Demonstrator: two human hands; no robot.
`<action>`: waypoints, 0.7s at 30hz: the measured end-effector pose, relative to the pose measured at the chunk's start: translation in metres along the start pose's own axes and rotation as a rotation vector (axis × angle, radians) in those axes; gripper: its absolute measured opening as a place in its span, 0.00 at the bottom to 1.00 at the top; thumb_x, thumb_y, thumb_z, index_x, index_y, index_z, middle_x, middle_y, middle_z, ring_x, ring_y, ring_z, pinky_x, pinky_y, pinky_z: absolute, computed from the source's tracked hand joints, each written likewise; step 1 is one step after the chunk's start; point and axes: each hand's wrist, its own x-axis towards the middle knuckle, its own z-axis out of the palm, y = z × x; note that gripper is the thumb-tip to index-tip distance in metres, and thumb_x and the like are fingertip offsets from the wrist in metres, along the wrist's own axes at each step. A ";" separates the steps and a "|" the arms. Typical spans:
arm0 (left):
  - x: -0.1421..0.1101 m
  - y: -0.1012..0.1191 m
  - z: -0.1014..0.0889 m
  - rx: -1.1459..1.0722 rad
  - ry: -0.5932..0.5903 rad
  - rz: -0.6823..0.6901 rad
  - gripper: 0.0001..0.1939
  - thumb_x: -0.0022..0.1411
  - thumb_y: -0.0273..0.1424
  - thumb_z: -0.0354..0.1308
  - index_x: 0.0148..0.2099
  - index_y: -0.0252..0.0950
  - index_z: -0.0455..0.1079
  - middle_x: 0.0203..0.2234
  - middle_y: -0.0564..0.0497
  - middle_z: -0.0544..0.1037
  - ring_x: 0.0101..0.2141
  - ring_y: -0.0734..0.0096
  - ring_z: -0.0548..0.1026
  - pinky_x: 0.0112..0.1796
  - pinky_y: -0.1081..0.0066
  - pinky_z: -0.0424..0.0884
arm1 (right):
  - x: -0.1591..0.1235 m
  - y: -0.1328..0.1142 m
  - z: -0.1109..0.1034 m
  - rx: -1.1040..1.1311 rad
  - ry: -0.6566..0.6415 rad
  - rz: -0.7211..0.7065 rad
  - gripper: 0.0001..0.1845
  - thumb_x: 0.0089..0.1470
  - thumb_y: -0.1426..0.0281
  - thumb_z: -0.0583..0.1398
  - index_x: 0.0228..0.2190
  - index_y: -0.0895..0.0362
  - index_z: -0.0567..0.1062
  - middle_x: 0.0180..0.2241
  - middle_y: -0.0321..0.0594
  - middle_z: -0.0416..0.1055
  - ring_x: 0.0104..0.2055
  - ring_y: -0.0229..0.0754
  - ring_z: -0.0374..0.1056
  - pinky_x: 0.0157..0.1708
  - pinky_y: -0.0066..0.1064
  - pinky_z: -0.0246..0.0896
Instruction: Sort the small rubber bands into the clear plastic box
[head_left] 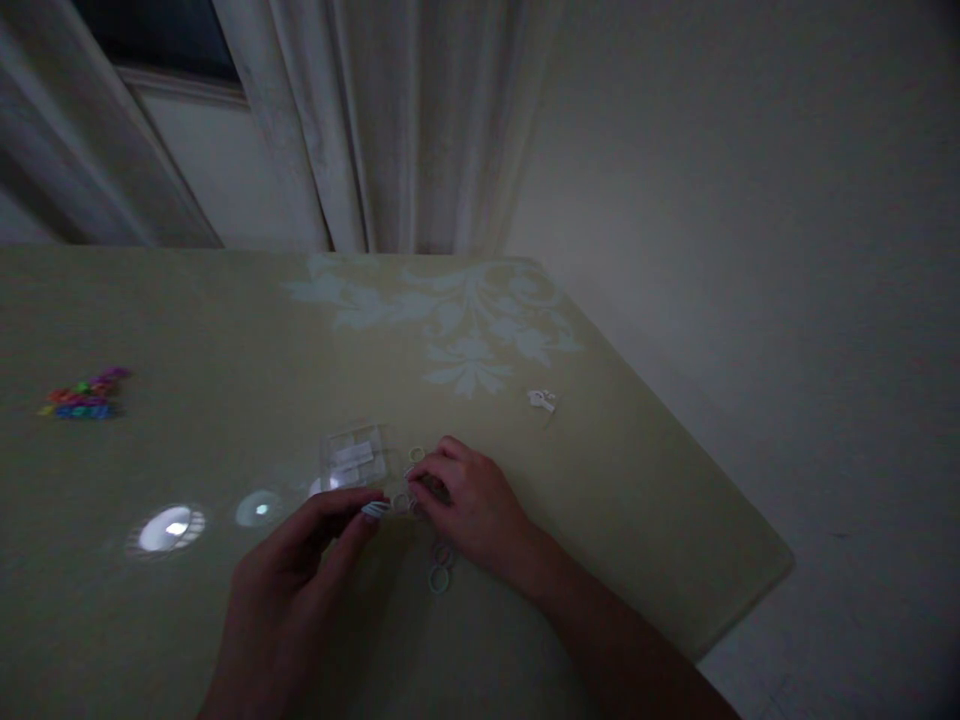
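Small pale rings lie loose on the counter, some between the two hands, a pair just nearer the wearer than the right hand. Left hand pinches a striped piece, thumb beneath forefinger. Right hand reaches in from lower right, fingers curled, tips narrow at the rings; cannot tell whether one is gripped.

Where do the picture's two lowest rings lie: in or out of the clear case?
Out: the two lowest rings lie on the table, apart from the clear case.
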 end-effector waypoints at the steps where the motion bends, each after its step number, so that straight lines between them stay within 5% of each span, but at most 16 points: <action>1: 0.000 -0.002 0.000 -0.003 -0.003 0.002 0.13 0.60 0.46 0.66 0.41 0.46 0.83 0.37 0.53 0.88 0.37 0.60 0.86 0.37 0.69 0.82 | 0.000 0.000 0.000 -0.007 0.003 0.003 0.04 0.64 0.71 0.65 0.40 0.55 0.82 0.39 0.38 0.74 0.40 0.39 0.71 0.42 0.30 0.62; 21: 0.001 -0.003 0.002 0.018 0.008 0.075 0.12 0.62 0.45 0.65 0.41 0.46 0.84 0.37 0.52 0.88 0.36 0.60 0.85 0.37 0.68 0.82 | -0.005 0.002 -0.002 -0.093 -0.048 0.096 0.02 0.57 0.70 0.66 0.34 0.56 0.77 0.36 0.37 0.72 0.37 0.40 0.68 0.37 0.31 0.56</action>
